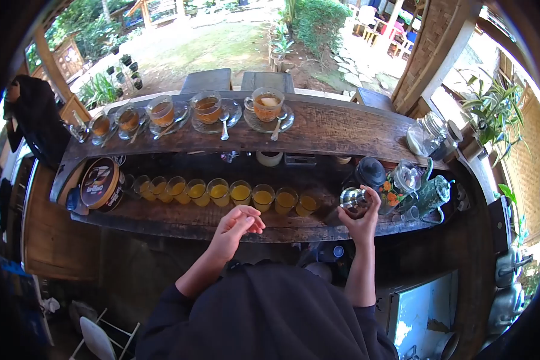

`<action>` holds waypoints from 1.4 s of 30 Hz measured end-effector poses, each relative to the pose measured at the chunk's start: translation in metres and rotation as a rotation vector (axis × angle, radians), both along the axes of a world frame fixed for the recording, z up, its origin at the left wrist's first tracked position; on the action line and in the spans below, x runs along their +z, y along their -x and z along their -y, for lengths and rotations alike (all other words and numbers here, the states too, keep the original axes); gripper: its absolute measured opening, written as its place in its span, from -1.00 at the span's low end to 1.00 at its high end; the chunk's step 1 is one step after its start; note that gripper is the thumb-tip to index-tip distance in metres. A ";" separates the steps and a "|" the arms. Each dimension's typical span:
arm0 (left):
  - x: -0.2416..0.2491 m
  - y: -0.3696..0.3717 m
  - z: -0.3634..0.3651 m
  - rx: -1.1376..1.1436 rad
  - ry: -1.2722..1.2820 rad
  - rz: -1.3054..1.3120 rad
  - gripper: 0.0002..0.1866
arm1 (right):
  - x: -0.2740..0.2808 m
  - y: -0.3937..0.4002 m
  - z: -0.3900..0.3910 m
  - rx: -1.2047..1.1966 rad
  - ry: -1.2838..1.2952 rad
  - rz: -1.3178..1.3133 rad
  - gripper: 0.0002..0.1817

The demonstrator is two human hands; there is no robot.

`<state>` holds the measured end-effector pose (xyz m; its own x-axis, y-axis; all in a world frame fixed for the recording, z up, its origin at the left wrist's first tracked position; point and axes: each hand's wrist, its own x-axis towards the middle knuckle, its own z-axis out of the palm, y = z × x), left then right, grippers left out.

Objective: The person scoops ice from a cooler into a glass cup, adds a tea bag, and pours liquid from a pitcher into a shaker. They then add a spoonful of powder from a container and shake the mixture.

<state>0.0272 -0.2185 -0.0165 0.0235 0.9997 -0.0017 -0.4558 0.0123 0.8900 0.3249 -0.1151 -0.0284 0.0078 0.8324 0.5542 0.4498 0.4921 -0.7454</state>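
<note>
On the lower wooden shelf stands a row of several glasses of yellow drink (240,192). My left hand (240,227) hovers in front of this row, fingers loosely curled and apart, holding nothing. To the right of the row, my right hand (363,217) grips a shiny round metal container (353,200) between thumb and fingers. Just behind it is a jar with a dark lid (371,171). Several glass cups of brown drink (207,109) stand on glass saucers along the upper counter, with spoons (224,125) resting on some saucers.
A round brown tub (100,184) sits at the shelf's left end. At the right are a flowered container (392,195), a green pitcher (433,195) and a glass jar (426,134). Stools (207,81) stand beyond the counter. A person in dark clothing (37,117) is at the far left.
</note>
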 end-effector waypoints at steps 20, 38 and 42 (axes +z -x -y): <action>0.022 -0.006 0.021 -0.062 -0.279 -0.485 0.11 | 0.076 0.132 0.021 1.018 0.213 -0.398 0.04; 0.014 0.000 0.039 0.078 -0.238 -0.588 0.06 | 0.063 0.156 0.016 1.068 0.272 -0.426 -0.02; 0.010 -0.010 0.031 0.037 -0.223 -0.539 0.08 | 0.058 0.145 0.012 1.020 0.258 -0.425 -0.02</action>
